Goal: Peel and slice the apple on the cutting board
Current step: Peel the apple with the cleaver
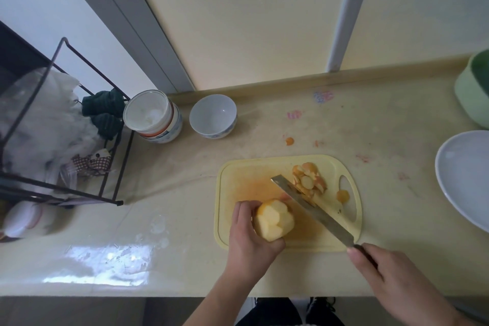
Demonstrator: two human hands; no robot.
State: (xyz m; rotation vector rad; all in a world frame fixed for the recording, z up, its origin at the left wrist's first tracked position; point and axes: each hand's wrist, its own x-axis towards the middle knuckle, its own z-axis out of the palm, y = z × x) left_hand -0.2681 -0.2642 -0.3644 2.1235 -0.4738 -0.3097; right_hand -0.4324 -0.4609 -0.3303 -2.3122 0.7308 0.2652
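Left hand [247,239] grips the peeled pale-yellow apple [275,220]; right hand [391,275] holds the long steel knife [312,209] (handle mostly hidden) over the yellow plastic cutting board [238,180].

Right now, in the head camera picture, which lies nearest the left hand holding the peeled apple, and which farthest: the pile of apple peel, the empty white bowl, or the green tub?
From the left hand:
1. Pile of apple peel, on the yellow cutting board, up and right.
2. Empty white bowl, at the counter's back.
3. Green tub, far right corner.
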